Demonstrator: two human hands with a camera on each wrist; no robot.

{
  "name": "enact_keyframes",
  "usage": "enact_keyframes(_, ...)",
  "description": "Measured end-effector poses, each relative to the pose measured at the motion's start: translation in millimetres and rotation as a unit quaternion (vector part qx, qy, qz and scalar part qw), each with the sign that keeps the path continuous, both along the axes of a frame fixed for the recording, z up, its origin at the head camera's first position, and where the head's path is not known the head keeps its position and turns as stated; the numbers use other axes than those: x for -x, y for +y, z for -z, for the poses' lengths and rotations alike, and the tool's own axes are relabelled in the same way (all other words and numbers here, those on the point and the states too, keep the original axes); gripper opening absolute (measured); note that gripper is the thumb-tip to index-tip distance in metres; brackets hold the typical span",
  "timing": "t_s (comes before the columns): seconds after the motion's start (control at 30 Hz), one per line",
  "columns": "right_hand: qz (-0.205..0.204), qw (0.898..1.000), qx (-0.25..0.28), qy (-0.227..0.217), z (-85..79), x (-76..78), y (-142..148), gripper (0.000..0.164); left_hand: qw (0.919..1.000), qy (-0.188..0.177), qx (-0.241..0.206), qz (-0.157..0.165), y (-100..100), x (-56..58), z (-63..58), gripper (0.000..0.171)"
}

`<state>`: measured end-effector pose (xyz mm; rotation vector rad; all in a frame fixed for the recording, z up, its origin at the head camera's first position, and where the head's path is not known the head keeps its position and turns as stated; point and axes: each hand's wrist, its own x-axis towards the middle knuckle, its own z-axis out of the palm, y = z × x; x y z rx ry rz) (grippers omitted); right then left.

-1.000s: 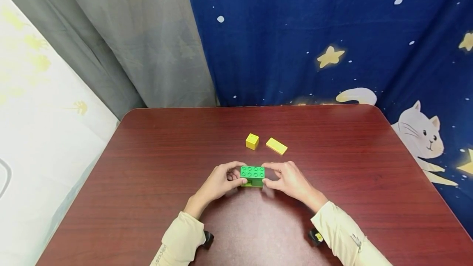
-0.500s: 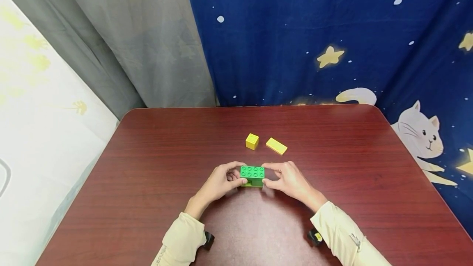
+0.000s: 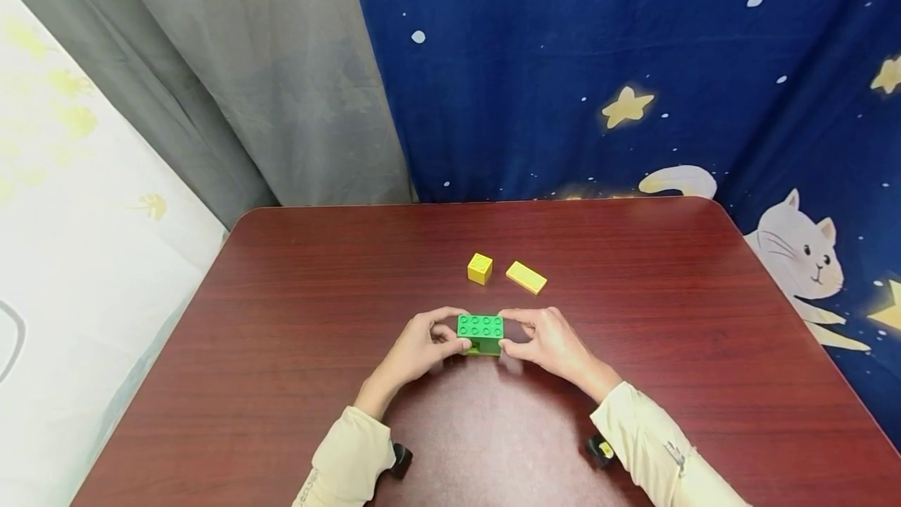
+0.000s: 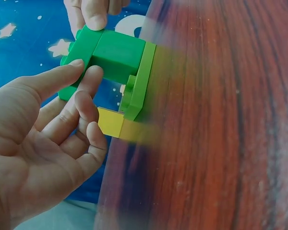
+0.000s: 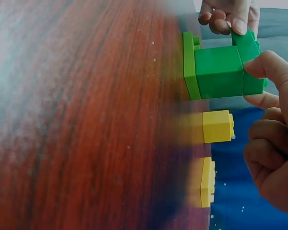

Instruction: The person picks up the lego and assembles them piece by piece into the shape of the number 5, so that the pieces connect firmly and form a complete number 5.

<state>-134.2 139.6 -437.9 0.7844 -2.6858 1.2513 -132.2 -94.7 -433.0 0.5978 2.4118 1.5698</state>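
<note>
A stack of toy building bricks stands on the table between the two hands. On top is a green studded brick (image 3: pixel 481 326), two studs deep. Below it, toward the right end, is a green block (image 5: pixel 220 72); under that lies a thin light-green plate (image 4: pixel 143 81). The left wrist view shows a gap between top brick and plate at the left end. My left hand (image 3: pixel 417 347) pinches the left end of the top brick between thumb and finger, the other fingers loosely bent. From the right, my right hand (image 3: pixel 556 344) pinches its other end, with the remaining fingers curled.
Behind the stack, a small yellow cube brick (image 3: pixel 480 269) and a flat yellow brick (image 3: pixel 526 277) lie on the dark red table (image 3: pixel 317 280). A blue starry curtain (image 3: pixel 535 77) and a grey curtain (image 3: pixel 296 84) hang past the far edge.
Both hands keep their hold on the top brick and the stack stays in place. Only the left sleeve has shifted very slightly to the right.
</note>
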Motion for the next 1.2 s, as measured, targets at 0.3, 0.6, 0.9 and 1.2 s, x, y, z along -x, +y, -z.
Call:
enact_keyframes(0.3, -0.002, 1.0, -0.018, -0.01, -2.6, 0.1, 1, 0.038, 0.9998, 0.012, 0.016, -0.002, -3, 3.2, 8.6, 0.036)
enact_keyframes(0.6, 0.003, 1.0, -0.025, -0.002, -1.7, 0.2, -1, 0.038, 0.9995, -0.031, 0.0, 0.0, -3, 1.6, 7.9, 0.037)
enact_keyframes(0.9, -0.004, 1.0, -0.029, -0.004, -2.3, 0.6, 0, 0.037, 0.999, -0.042, -0.016, 0.003, 0, -7.7, -7.8, 0.037)
enact_keyframes(1.2, -0.015, 0.998, -0.056, -0.005, -7.6, -0.2, 0, 0.036, 0.9999, -0.002, 0.008, 0.006, 1, -19.3, -30.4, 0.035)
